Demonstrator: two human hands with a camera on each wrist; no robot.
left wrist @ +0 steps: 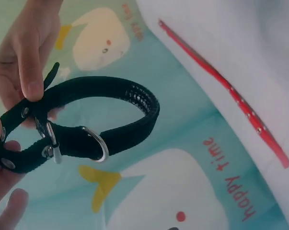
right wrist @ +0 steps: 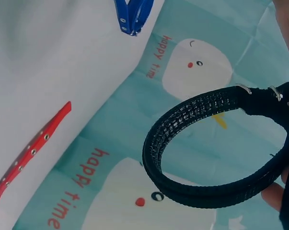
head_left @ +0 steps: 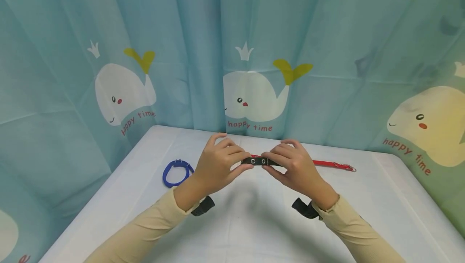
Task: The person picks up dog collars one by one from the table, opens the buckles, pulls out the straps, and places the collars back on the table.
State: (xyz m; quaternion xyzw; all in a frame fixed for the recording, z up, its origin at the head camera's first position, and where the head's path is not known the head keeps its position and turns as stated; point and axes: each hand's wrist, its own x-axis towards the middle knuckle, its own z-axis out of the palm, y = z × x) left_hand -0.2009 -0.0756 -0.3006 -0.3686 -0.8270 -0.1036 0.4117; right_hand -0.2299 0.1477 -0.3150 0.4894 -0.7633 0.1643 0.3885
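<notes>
A black dog collar (head_left: 258, 161) is held up over the table between both hands, its eyelets facing me. My left hand (head_left: 218, 162) pinches its left part between thumb and fingers, and my right hand (head_left: 292, 162) pinches it a short way to the right. In the left wrist view the collar (left wrist: 130, 134) forms a closed loop, its strap passing through the metal buckle (left wrist: 52, 136), with a D-ring (left wrist: 100, 143) beside it. The strap bends into a small second loop near the left fingertips (left wrist: 15, 203). The right wrist view shows the collar's textured inner side (right wrist: 192, 110).
A red collar (head_left: 332, 165) lies stretched out on the white table (head_left: 232, 230), partly hidden behind the right hand. To the left lies a blue collar (head_left: 166, 174) curled into a ring. A whale-print curtain (head_left: 203, 73) hangs behind the table.
</notes>
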